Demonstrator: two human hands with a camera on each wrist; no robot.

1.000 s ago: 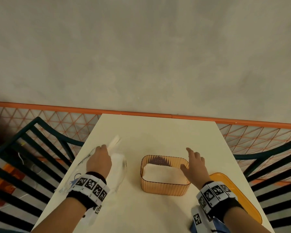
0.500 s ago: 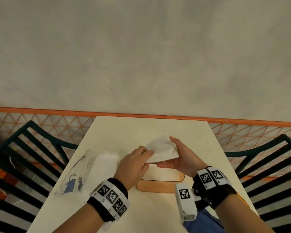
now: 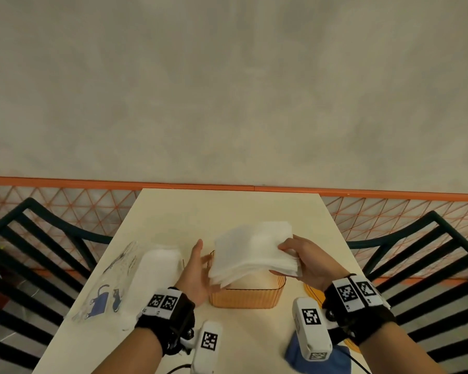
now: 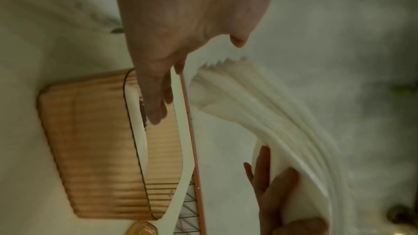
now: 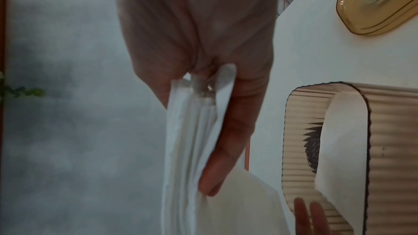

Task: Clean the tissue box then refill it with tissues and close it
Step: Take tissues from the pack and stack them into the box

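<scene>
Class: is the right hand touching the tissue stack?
Touching. The right wrist view shows the right hand pinching the tissue stack between thumb and fingers.

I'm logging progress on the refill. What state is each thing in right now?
tissue box: open, lid off, tissues inside
tissue stack: held above the box
right hand: grips the stack's edge
left hand: open, beside the stack
lid: lying on the table
plastic wrapper: emptied, flat

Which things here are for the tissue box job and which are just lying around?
For the job: tissue box, tissue stack held by right hand, box lid, left hand.
Lying about: plastic wrapper, blue cloth, chairs.
</scene>
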